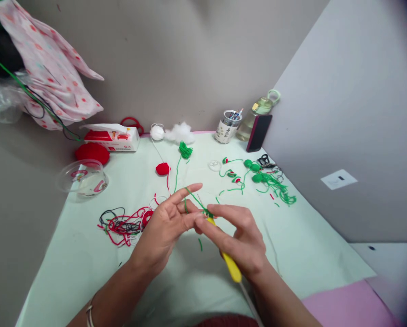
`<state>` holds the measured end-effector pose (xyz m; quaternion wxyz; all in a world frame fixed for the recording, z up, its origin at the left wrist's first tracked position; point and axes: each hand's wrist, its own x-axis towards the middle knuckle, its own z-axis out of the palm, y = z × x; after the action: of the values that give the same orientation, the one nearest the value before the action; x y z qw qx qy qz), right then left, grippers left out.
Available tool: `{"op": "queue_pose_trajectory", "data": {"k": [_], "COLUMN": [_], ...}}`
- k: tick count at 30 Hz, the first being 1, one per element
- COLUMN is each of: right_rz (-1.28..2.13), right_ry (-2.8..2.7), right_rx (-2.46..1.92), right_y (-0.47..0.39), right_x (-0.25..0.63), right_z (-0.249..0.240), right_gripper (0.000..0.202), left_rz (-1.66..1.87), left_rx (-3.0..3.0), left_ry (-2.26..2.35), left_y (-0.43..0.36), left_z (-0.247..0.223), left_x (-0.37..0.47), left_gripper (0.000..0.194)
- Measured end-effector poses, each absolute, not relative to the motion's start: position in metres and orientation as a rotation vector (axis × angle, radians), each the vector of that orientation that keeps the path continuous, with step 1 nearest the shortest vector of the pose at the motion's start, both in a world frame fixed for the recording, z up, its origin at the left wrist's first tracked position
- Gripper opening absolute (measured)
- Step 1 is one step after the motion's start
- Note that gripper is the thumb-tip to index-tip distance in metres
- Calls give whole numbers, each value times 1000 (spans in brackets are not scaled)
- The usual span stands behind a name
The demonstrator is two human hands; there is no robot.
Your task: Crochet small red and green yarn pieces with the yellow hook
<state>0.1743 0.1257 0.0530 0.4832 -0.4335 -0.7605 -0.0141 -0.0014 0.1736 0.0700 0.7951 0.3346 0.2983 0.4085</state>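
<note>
In the middle of the head view my right hand [242,236] is closed round a crochet hook with a yellow handle [232,268]. My left hand [167,227] meets it at the hook's tip and pinches a small piece of green crochet work [207,212], partly hidden by the fingers. Green yarn [193,196] loops over the raised left index finger and runs to the work. Behind the hands lies a green yarn bundle [185,150], its strand trailing towards my left hand. A short green yarn scrap [200,245] lies just below the hands.
Tangled red, black and white yarn [125,225] lies left of my hands. Small green-and-red crochet pieces [231,173] and green yarn tails [281,188] are at the right. Along the back stand a tissue pack [125,138], pen holder [224,131], bottle [247,125] and phone [259,132].
</note>
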Motion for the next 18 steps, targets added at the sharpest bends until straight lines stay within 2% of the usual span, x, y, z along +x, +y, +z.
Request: {"op": "queue_pose_trajectory", "data": {"k": [4, 9, 13, 18], "right_rz": [324, 750, 684, 468], "right_ry": [-1615, -1243, -1351, -1447], "right_rx": [-940, -828, -892, -971], "right_y": [125, 134, 137, 132], "right_x": [177, 176, 170, 164], "right_z": [56, 59, 58, 55], "right_gripper": [32, 22, 18, 27], "left_rz": [820, 888, 918, 978], "left_rx": [664, 786, 832, 771], "left_ry": [611, 689, 697, 726], "left_y": [175, 173, 169, 166], "left_z": [72, 71, 68, 64], "left_x": [-2, -3, 1, 8], "left_gripper": [55, 42, 40, 45]}}
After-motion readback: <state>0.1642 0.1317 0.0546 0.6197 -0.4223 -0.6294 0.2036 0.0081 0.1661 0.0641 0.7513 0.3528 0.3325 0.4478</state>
